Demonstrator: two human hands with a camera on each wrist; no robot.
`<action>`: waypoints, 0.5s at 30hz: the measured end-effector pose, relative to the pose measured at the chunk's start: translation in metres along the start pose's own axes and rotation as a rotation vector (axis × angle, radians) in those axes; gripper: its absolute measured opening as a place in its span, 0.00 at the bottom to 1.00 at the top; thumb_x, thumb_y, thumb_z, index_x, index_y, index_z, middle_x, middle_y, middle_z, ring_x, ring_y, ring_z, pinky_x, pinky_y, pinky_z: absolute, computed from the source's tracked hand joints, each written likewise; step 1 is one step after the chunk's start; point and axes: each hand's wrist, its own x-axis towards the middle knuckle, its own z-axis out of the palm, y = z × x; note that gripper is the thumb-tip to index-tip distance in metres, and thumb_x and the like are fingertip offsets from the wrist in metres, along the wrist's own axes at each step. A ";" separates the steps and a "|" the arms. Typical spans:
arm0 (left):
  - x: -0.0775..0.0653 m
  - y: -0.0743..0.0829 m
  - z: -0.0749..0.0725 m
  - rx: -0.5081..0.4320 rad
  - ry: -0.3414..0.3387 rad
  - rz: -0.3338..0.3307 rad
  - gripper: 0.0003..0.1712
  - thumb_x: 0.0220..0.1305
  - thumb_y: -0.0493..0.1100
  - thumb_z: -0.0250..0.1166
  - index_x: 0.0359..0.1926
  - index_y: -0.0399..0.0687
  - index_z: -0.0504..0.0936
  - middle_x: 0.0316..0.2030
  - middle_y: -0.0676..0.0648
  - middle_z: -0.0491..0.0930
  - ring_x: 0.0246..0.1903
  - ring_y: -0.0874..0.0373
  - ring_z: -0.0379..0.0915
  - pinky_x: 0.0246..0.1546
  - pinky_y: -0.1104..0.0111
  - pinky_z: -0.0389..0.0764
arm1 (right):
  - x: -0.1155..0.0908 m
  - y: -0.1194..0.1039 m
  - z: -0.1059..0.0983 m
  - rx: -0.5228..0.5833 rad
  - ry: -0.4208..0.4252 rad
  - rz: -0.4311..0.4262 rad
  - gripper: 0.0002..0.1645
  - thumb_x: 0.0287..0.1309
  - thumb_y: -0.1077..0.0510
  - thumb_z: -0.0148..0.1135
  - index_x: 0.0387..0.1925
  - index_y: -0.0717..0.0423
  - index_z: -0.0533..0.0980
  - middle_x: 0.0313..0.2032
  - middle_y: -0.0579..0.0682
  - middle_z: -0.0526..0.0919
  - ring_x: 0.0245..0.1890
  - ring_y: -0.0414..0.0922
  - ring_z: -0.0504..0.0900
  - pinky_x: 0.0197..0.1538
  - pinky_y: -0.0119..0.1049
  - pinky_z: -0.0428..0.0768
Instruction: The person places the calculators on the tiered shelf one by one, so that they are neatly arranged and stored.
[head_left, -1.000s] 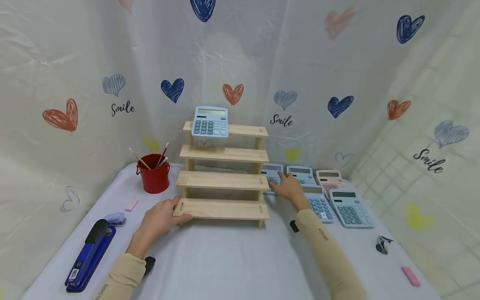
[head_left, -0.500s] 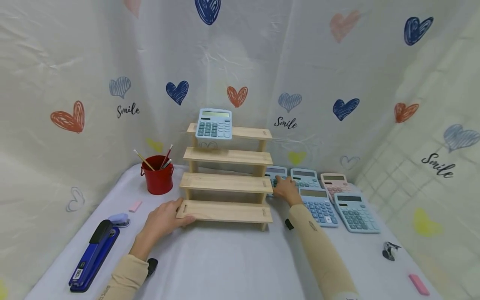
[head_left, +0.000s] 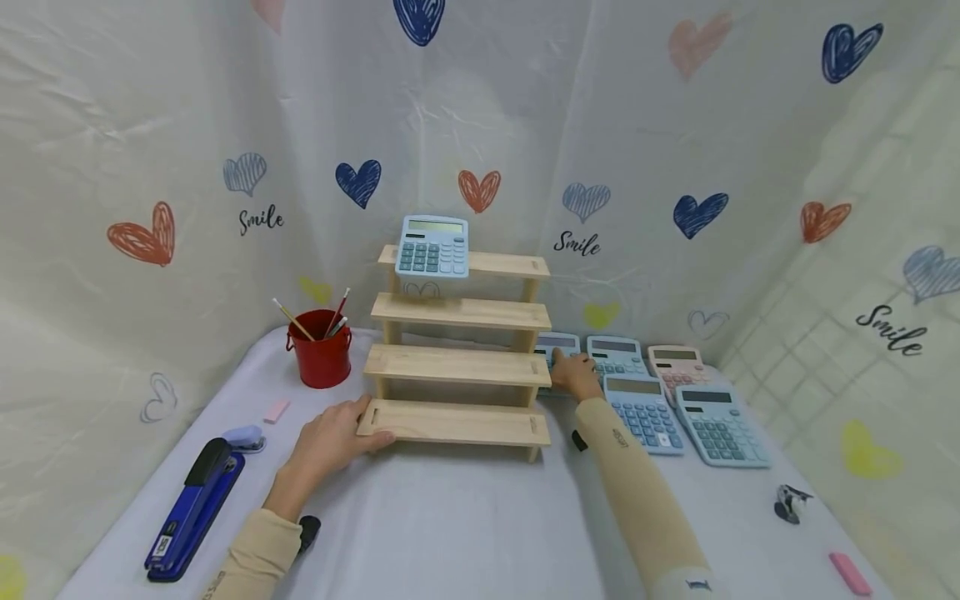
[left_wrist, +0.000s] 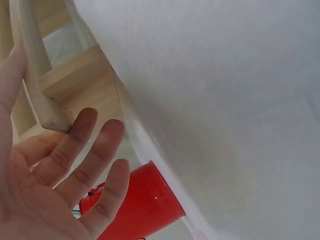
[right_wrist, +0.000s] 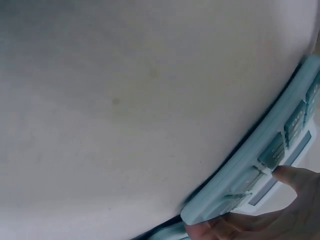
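Observation:
My left hand [head_left: 330, 437] holds the left end of the lowest board on a four-step wooden shelf stand [head_left: 457, 422], thumb along its front edge. In the left wrist view the other fingers spread beside the board's end. Right of the stand, my right hand [head_left: 576, 377] grips a light blue calculator [head_left: 558, 341] partly hidden behind the shelves. The right wrist view shows my thumb on the face of this calculator [right_wrist: 240, 170] and fingers at its edge. Another blue calculator [head_left: 432, 247] leans upright on the left of the top shelf.
More blue calculators [head_left: 641, 414] and a pink one [head_left: 677, 367] lie at the right. A red bucket [head_left: 322, 354] of pencils stands behind my left hand. A blue stapler [head_left: 197, 508] and pink eraser [head_left: 277, 411] lie left; another eraser [head_left: 851, 573] lies front right.
My right hand has settled lower onto the calculator beside the stand, its fingers closing on it. My left hand stays at the bottom shelf. The head view has shifted slightly.

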 end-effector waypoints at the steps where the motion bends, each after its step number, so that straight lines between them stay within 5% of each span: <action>1: 0.000 0.001 0.000 -0.001 0.002 0.000 0.45 0.54 0.67 0.72 0.64 0.43 0.75 0.41 0.46 0.81 0.35 0.55 0.72 0.28 0.64 0.68 | 0.000 0.000 -0.001 -0.011 0.007 -0.001 0.49 0.71 0.36 0.43 0.80 0.58 0.41 0.70 0.86 0.38 0.71 0.83 0.40 0.69 0.76 0.49; 8: -0.001 0.001 -0.001 -0.017 -0.004 0.009 0.44 0.55 0.66 0.72 0.63 0.43 0.75 0.36 0.48 0.78 0.33 0.55 0.70 0.24 0.65 0.64 | -0.004 -0.002 -0.015 -0.093 0.081 -0.037 0.56 0.61 0.27 0.50 0.79 0.53 0.49 0.69 0.85 0.45 0.71 0.82 0.48 0.63 0.75 0.62; 15: 0.000 0.002 -0.002 -0.021 -0.004 0.018 0.44 0.55 0.67 0.72 0.63 0.42 0.75 0.35 0.48 0.77 0.32 0.55 0.69 0.24 0.65 0.63 | -0.017 0.000 -0.047 -0.096 0.121 -0.050 0.61 0.57 0.24 0.54 0.80 0.51 0.45 0.72 0.83 0.43 0.72 0.81 0.46 0.63 0.75 0.63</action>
